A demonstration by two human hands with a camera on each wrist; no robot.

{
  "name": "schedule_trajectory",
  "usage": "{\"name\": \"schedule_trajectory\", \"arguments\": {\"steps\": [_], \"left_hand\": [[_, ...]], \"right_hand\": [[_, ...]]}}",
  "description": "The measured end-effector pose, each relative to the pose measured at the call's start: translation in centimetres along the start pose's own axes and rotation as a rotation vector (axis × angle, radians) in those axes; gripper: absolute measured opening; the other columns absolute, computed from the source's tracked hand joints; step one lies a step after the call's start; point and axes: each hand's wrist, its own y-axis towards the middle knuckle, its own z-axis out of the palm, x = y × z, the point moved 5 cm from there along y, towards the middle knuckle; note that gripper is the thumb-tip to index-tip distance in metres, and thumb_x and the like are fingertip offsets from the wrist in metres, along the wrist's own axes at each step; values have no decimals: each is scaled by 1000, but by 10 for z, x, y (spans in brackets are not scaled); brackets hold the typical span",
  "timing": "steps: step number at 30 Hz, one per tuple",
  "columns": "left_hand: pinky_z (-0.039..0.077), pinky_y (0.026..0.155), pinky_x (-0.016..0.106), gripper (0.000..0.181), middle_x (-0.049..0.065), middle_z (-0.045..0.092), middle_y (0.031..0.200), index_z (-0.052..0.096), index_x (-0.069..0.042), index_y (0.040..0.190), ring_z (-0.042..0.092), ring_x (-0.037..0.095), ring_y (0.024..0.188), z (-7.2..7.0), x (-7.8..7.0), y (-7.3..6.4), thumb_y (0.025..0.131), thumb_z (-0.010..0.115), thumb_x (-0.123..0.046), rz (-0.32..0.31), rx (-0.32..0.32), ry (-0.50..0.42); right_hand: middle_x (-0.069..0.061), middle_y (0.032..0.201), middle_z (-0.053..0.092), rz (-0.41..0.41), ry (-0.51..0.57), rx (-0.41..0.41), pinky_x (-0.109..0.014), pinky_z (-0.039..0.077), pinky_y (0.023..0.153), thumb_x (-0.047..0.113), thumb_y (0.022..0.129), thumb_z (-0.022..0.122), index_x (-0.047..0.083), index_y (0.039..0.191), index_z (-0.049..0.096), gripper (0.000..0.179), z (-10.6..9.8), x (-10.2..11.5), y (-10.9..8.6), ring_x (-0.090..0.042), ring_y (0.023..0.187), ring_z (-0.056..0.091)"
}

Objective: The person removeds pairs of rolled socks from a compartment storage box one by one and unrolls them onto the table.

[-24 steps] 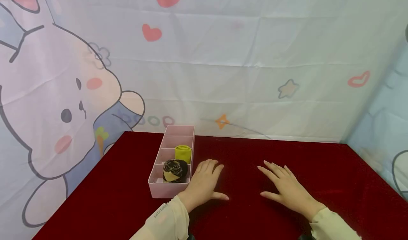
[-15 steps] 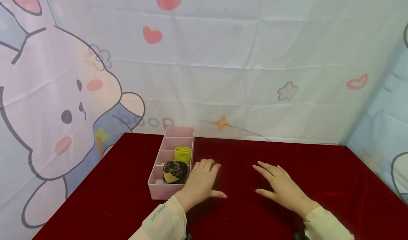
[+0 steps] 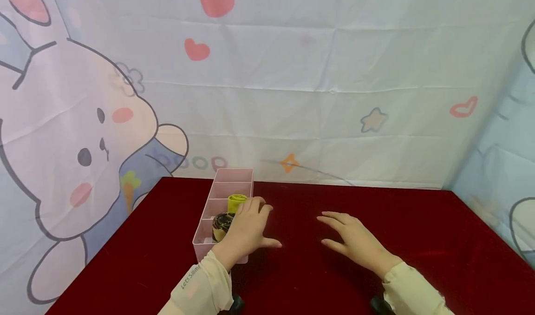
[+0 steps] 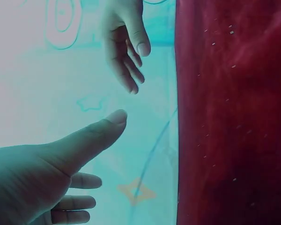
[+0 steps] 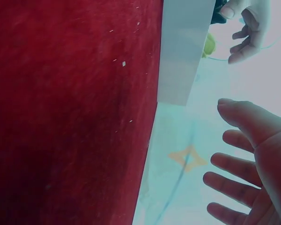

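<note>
In the head view my left hand (image 3: 245, 229) hovers over the right side of a pink divided box (image 3: 203, 231), its thumb spread away from its fingers. It covers part of a rolled black-and-tan cloth (image 3: 221, 224) in the front compartment. Behind that roll, a rolled yellow-green cloth (image 3: 236, 202) sits in the second compartment. My right hand (image 3: 355, 240) is held above the table to the right, fingers loosely extended, with nothing in it. The wrist views show the left hand (image 4: 33, 178) and the right hand (image 5: 267, 159) holding nothing.
A dark red cloth covers the table (image 3: 301, 278). The two rear compartments of the box show no contents. Behind the table hangs a pale printed curtain (image 3: 271, 110) with a cartoon rabbit; it continues along the right side.
My left hand has moved left, from beside the box to over its right edge, hiding more of the dark roll. The right hand has shifted left too.
</note>
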Motion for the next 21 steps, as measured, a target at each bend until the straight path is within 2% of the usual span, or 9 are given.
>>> {"name": "schedule_trajectory", "arguments": {"steps": [5, 13, 21], "left_hand": [[38, 98, 47, 76, 15, 51, 119, 60, -2, 112, 47, 33, 114, -7, 8, 0, 59, 87, -49, -19, 32, -28], [32, 106, 51, 74, 17, 52, 118, 60, -1, 111, 46, 37, 117, -16, 26, -2, 58, 89, -43, -3, 80, -80], [35, 101, 50, 73, 13, 54, 118, 59, -4, 112, 46, 35, 116, -23, 46, -7, 58, 89, -43, -17, 158, -93]], "right_hand": [[-7, 122, 64, -4, -6, -42, -42, 50, 94, 29, 85, 71, 9, 124, 62, 45, -4, 5, 7, -25, 113, 60], [-3, 110, 68, -36, 32, -85, -36, 52, 89, 25, 86, 70, 10, 115, 67, 33, -5, 15, 20, -19, 105, 62], [0, 103, 68, -84, 61, -105, -33, 54, 86, 24, 86, 70, 11, 107, 70, 25, -5, 25, 31, -16, 100, 64]]}}
